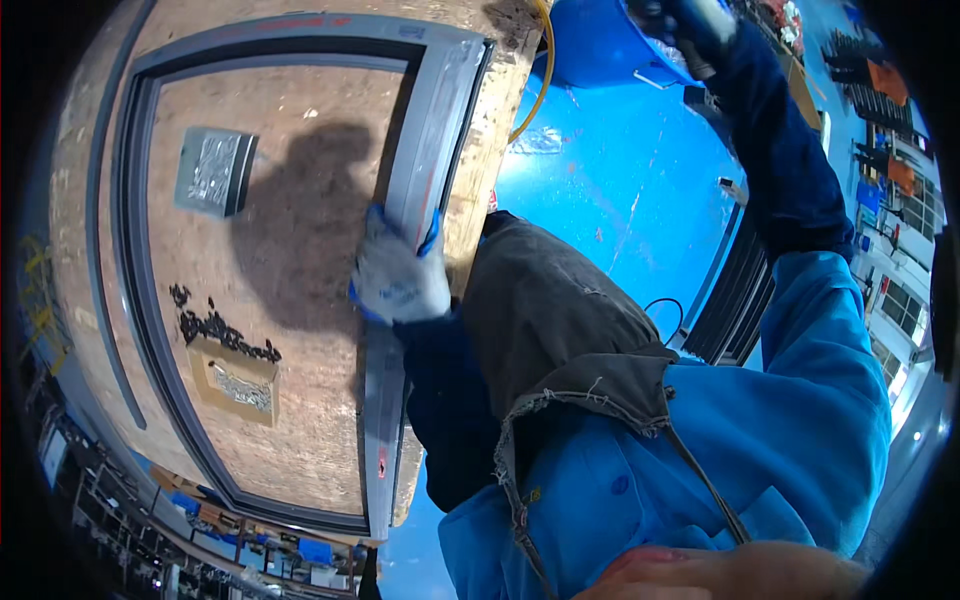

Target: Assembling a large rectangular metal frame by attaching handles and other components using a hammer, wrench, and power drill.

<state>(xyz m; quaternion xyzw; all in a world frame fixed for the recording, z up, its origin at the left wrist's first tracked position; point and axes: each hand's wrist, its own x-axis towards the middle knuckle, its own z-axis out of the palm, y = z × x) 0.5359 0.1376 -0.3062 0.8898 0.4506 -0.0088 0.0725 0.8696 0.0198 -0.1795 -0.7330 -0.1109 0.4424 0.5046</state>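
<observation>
Left hand (402,268) pinches the grey frame (425,140); right hand (705,25), can't tell! 1 sideways shove could knock the cardboard box (240,357) over.

A plywood bench (310,460) carries a gray frame (418,160), two boxes (240,410) and black pieces (212,326).

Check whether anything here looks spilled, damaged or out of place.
Yes: small black pieces lie loose on the plywood tabletop beside the open cardboard box, possibly spilled, since they sit scattered outside it. The gray-brown apron also looks worn, frayed along its edge.
</observation>
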